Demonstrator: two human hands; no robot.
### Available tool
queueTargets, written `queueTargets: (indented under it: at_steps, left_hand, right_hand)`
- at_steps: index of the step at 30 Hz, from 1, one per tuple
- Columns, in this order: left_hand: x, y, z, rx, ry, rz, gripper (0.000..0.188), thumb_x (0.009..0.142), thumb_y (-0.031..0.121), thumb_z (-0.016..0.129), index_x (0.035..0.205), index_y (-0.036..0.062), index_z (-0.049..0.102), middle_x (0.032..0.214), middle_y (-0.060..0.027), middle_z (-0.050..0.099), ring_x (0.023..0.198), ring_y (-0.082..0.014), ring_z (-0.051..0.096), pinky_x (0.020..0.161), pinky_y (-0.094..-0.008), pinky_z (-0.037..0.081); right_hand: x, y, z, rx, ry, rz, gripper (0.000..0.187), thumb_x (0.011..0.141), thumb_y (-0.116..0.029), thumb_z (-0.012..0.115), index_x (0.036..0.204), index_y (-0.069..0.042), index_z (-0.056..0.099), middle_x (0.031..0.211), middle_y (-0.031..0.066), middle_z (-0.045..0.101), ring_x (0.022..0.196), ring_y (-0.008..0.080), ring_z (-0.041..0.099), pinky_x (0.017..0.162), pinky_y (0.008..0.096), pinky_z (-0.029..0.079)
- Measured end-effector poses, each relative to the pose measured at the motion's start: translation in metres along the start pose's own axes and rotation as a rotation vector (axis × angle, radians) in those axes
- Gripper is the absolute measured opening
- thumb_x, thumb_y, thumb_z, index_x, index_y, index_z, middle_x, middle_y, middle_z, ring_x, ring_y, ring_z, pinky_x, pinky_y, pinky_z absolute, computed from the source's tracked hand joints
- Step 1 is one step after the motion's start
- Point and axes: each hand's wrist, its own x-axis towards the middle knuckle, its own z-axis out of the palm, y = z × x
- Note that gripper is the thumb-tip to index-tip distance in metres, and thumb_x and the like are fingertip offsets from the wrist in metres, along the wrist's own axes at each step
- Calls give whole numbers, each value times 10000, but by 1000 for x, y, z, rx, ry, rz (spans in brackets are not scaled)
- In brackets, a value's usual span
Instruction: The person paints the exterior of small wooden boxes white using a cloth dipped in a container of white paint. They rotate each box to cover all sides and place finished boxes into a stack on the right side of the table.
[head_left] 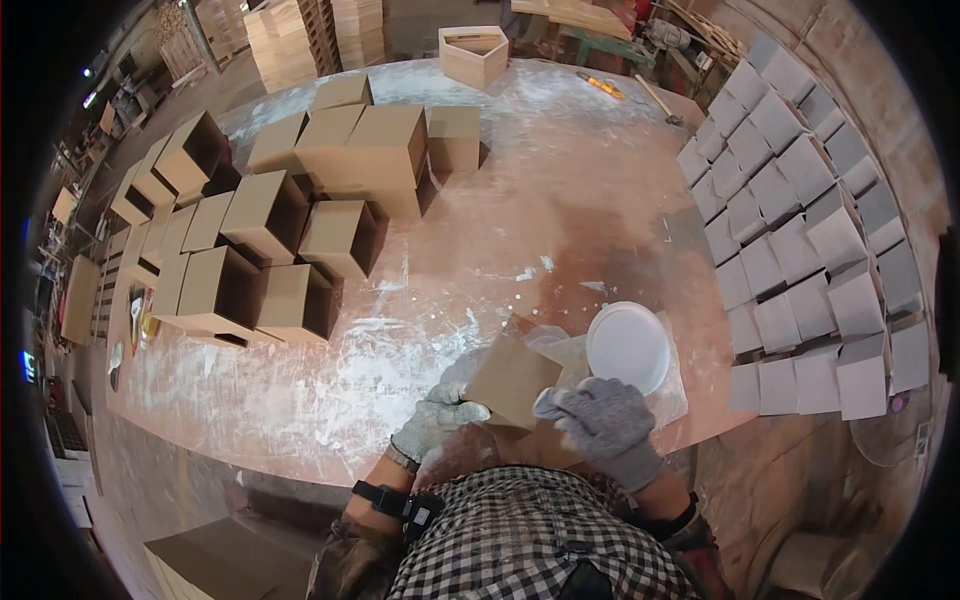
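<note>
Close to my body, a small brown cardboard box (514, 382) is tilted at the table's near edge. My left hand (437, 425), in a grey work glove, grips the box's left side with the thumb on its near corner. My right hand (608, 425), also gloved in grey, is just right of the box with its fingers curled together. Whatever those fingers hold, if anything, is too small to make out. Beyond my right hand is a round white tub or lid (628, 348), on a pale sheet (672, 388).
Several open brown boxes (265, 215) stand grouped on the table (500, 235) at the left. Stacked grey-white boxes (800, 240) fill the right side. At the far edge are a wooden hexagonal frame (473, 60), a yellow tool (602, 87) and a hammer (660, 100).
</note>
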Motion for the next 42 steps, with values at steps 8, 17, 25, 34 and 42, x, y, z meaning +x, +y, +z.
queueTargets:
  at_steps: [8, 17, 25, 34, 42]
  left_hand:
    - [6, -12, -6, 205, 52, 51, 199, 865, 65, 696, 1058, 17, 682, 958, -12, 675, 858, -95, 597, 754, -237, 505]
    - [11, -19, -10, -2, 22, 42, 160, 841, 75, 732, 991, 25, 708, 924, -9, 697, 805, -70, 619, 727, -214, 513]
    - [18, 0, 13, 170, 92, 7, 210, 824, 96, 764, 1014, 21, 711, 919, 10, 692, 792, -55, 604, 695, -203, 503]
    - [13, 2, 24, 158, 45, 60, 179, 836, 97, 751, 996, 28, 712, 892, 26, 676, 785, -54, 588, 687, -207, 498]
    - [-1, -7, 12, 215, 88, 70, 261, 860, 150, 728, 1076, 12, 676, 962, -5, 681, 869, -68, 584, 770, -235, 503]
  right_hand:
    - [21, 9, 42, -212, -99, 85, 156, 742, -260, 670, 861, -160, 662, 767, 47, 546, 728, 259, 548, 638, 432, 394]
    - [6, -23, 44, -328, -243, 25, 186, 792, -315, 595, 859, -157, 664, 835, 97, 548, 784, 279, 531, 670, 455, 385]
    - [40, 6, 37, -458, -231, 98, 204, 805, -321, 610, 900, -144, 647, 861, 104, 562, 810, 292, 547, 692, 447, 384]
    - [65, 52, 66, -328, -52, -20, 167, 762, -213, 601, 764, -59, 665, 769, 160, 601, 699, 312, 606, 613, 450, 464]
    - [53, -10, 57, -284, -132, -248, 147, 708, -227, 618, 724, -84, 648, 751, 104, 573, 719, 295, 584, 583, 448, 430]
